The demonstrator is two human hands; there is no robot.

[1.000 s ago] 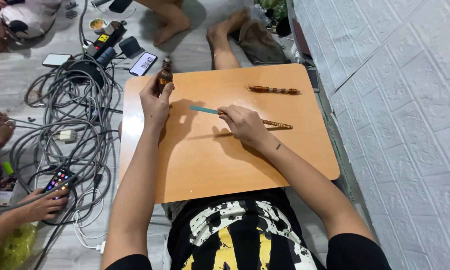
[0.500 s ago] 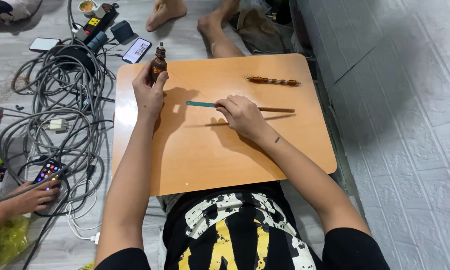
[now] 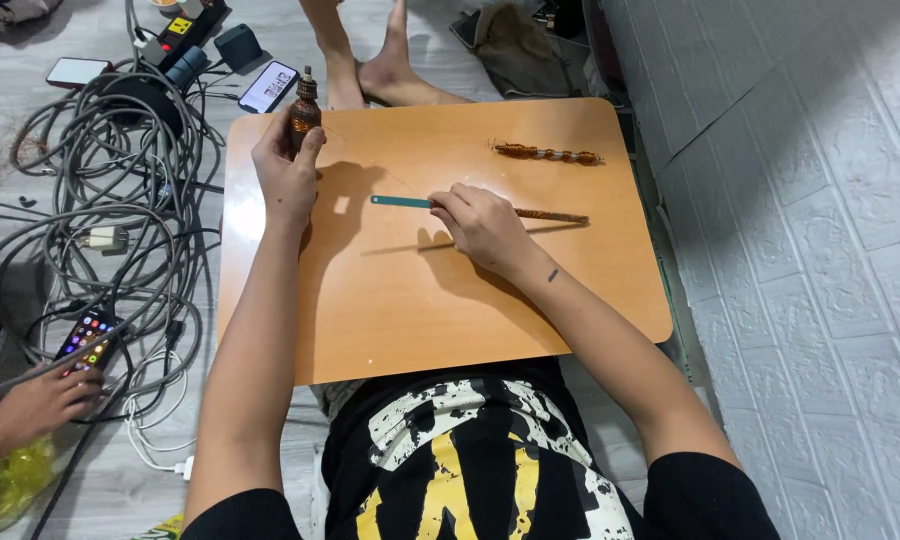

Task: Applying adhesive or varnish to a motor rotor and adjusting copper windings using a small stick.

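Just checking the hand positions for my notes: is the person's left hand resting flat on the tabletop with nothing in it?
No, the left hand grips a small brown bottle standing near the table's far left corner.

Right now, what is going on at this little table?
A seated person works at a small wooden table. Their left hand grips a small brown spool near the far-left corner, and their right hand pinches a long thin rod with a teal tip. A beaded stick lies farther back. Cables cover the floor beside it.

table (image 3: pixel 420 310): smooth wood-look top, slight sheen
bottle (image 3: pixel 305 112): brown glass, glossy
stick (image 3: pixel 402 202): teal, matt
wall (image 3: pixel 820 250): rough embossed brick pattern
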